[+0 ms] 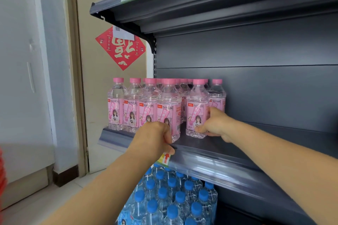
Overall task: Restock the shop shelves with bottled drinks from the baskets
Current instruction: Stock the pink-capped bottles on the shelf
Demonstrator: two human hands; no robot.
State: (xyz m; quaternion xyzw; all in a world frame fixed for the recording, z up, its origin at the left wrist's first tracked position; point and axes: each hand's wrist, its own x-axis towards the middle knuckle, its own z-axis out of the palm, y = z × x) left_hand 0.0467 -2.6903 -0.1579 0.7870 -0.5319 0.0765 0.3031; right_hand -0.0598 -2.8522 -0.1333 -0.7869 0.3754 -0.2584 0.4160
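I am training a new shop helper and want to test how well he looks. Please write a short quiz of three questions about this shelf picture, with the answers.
1. True or false: the left hand grips one pink-capped bottle and the right hand grips a second pink-capped bottle, both upright on the middle shelf.
2. Which colour are the caps of the bottles below this shelf? A red; B blue; C yellow.
3. Which two words stand at the top of the pink labels?

Key: 1 true; 2 B; 3 PEACH SODA.
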